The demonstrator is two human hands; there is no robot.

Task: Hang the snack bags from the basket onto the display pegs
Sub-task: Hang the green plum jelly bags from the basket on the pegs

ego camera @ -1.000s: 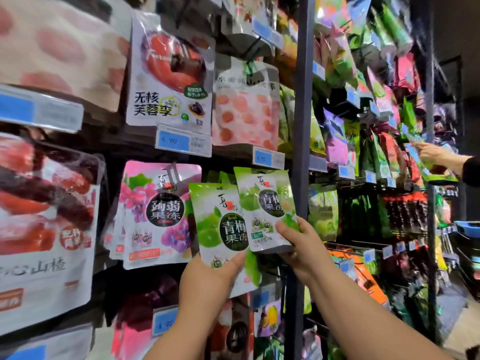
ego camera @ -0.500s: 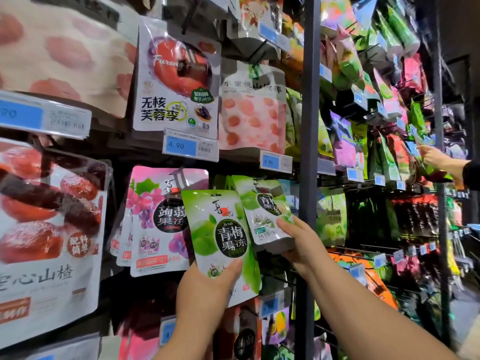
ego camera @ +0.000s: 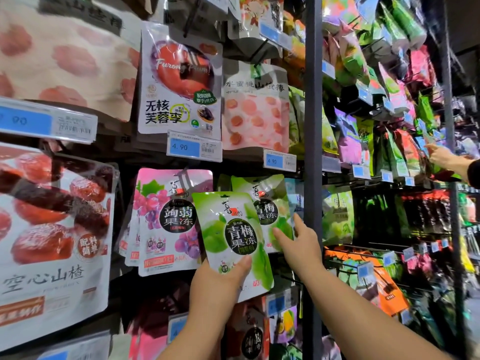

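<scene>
Hung bag (ego camera: 268, 203) released by right hand (ego camera: 298, 245); left hand (ego camera: 218, 284) grips front bag (ego camera: 233, 240).

**Colours, rack around hands**

Held bag (ego camera: 231, 240), in left hand (ego camera: 218, 281): green and white, green plum print, black disc with white characters.
Hung bag (ego camera: 265, 203), at right hand (ego camera: 298, 242): same green pattern.
Left of left hand: pink bag (ego camera: 166, 219), purple grapes, black disc.
Above hands: white bag (ego camera: 179, 81), red plum; pale bag (ego camera: 255, 118), orange discs on pink.
Tags (ego camera: 184, 147): blue and white.
Post (ego camera: 310, 126): grey.
</scene>
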